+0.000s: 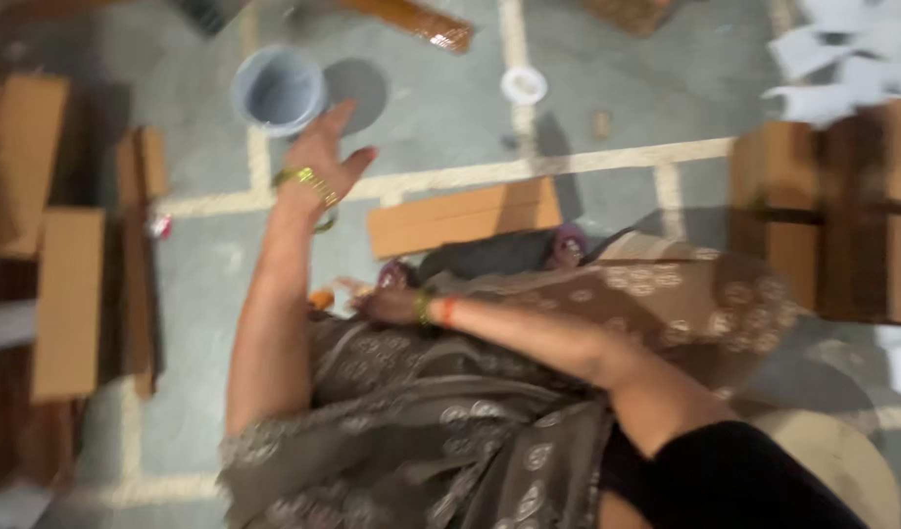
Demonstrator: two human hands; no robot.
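Left hand [323, 157] outstretched toward bucket [278, 91]

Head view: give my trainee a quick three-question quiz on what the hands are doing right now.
1. True or false: the left hand is closed around the round grey plastic bucket.
2. Which hand rests low over the brown patterned fabric?
3. What lies on the grey concrete floor beyond the knees: (a) flat brown cardboard piece, (b) metal tray?

Key: 1. False; the fingers are spread beside the bucket. 2. The right hand; its grip is too blurred to judge. 3. (a).
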